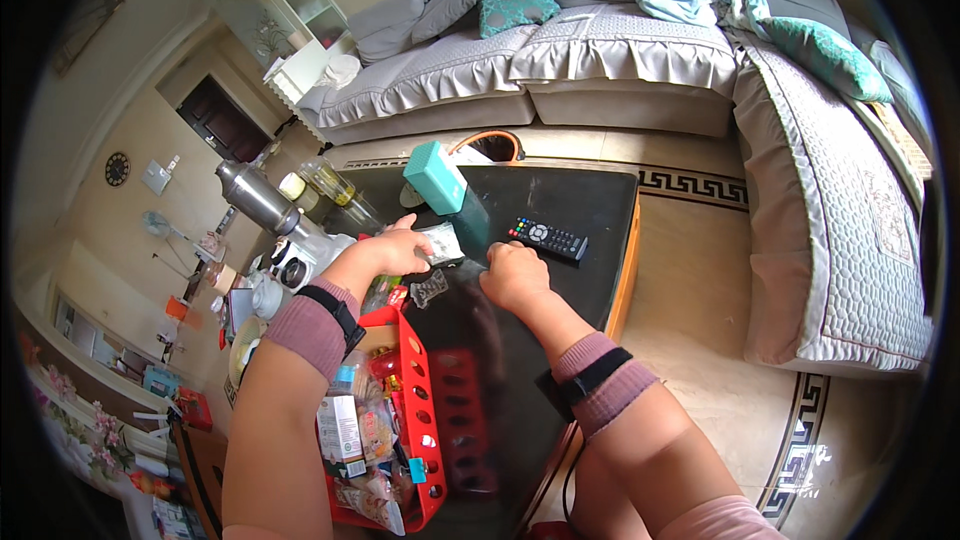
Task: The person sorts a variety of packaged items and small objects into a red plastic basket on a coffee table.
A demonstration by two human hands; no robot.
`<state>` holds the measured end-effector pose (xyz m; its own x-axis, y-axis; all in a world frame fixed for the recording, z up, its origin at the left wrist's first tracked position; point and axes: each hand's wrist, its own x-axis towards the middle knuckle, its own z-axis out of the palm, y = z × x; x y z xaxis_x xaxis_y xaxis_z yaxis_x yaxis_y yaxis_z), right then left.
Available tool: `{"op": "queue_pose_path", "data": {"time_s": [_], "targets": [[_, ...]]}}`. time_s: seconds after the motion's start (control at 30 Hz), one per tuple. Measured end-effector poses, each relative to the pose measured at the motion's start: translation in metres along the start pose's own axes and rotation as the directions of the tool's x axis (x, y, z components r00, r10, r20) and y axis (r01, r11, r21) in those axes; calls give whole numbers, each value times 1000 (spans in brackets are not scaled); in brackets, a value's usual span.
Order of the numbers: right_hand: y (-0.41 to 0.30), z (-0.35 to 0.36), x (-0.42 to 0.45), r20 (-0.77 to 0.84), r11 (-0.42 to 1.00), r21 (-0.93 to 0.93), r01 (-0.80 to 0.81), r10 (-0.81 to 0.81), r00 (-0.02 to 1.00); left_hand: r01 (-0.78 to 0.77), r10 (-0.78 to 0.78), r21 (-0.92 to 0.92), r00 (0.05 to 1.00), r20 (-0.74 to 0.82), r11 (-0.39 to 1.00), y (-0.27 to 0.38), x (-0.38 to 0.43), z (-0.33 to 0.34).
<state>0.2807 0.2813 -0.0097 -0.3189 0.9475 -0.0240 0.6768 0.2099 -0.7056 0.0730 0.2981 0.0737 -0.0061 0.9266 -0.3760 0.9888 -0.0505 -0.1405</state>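
Observation:
My left hand reaches over the black tabletop, its fingers apart at the near edge of a small white packet. Whether they touch it firmly is hard to see. My right hand is curled into a loose fist at the table, just below a black remote control; nothing shows in it. Beyond the packet a turquoise box stands upright. A crumpled clear wrapper lies below my left hand. Closer to me is a red plastic basket filled with packaged snacks and a white carton.
Left of my left hand stand a kitchen machine with a grey cup, a clear bottle and a lidded jar. An orange-handled bag or basket is behind the table. A grey sofa runs along the back and right.

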Motion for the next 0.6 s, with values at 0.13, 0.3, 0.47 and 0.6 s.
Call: {"op": "queue_pose_path", "data": {"time_s": [0.13,0.3,0.47,0.6], "targets": [[-8,5,4,37,997,71,-2,0,999,-137,141,-118,990,29,984,-24,10,13],[-10,6,11,53,989,141,-43,36,998,-178,215,-386,975,56,905,-9,-3,-1],[-7,13,21,-117,977,205,61,-38,992,-255,385,-716,923,21,650,-4,-16,-4],[-11,13,19,-39,970,241,-37,48,998,26,127,-710,979,161,704,-31,-6,20]]}}
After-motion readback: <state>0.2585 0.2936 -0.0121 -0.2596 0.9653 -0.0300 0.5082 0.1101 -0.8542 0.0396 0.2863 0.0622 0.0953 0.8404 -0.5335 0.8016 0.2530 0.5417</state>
